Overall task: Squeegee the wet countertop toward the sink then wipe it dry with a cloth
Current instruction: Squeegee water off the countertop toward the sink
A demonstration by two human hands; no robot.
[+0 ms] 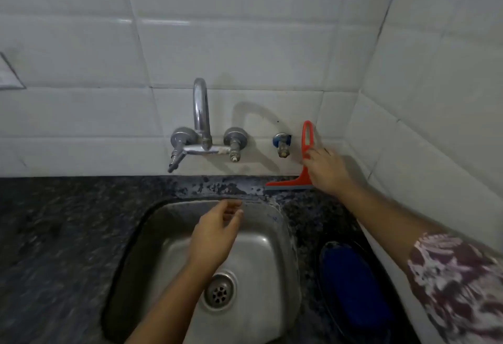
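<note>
Across the whole width, dark speckled granite countertop (54,235), blotched with wet along its back edge. Sunk in its middle, steel sink (284,235). At the right edge, a blue item (351,284), possibly the cloth, hard to tell. Over the sink, left hand (215,232), fingers loose, holding nothing. Toward the back right corner, right hand (326,172), wrapped round the lower handle of the red squeegee (295,181). Handle upright against the wall tiles (245,44); blade flat on the back edge, long axis running left to right, sink just in front and leftward. Probably calls for a drag forward and left into the sink.
</note>
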